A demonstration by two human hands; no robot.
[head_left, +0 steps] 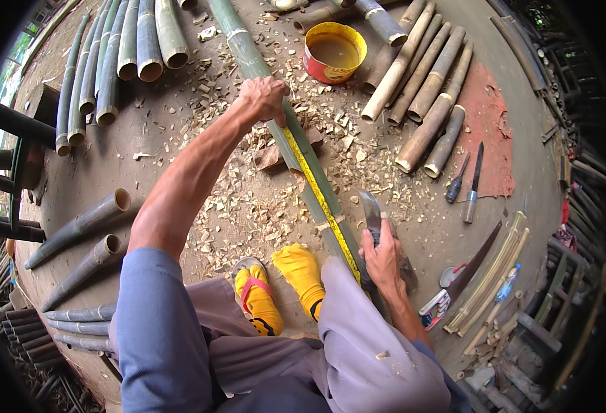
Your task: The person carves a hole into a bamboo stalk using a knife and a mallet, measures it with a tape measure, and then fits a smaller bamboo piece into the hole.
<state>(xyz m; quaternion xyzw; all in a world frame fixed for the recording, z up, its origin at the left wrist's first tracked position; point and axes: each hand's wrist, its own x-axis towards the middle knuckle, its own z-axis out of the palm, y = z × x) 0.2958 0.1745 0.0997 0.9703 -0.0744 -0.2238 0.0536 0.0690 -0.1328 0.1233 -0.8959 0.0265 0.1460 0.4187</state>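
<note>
A long green bamboo pole runs from the top middle down to my lap. A yellow measuring tape lies stretched along it. My left hand presses down on the pole at the tape's far end. My right hand sits beside the pole's near part and grips the handle of a broad chopping knife, whose blade points away from me. My feet in yellow socks and sandals rest under the pole.
Wood chips cover the ground. Green bamboo lengths lie at top left, tan ones at top right, more at left. A yellow-red tub stands at top. Chisels, a saw and split strips lie at right.
</note>
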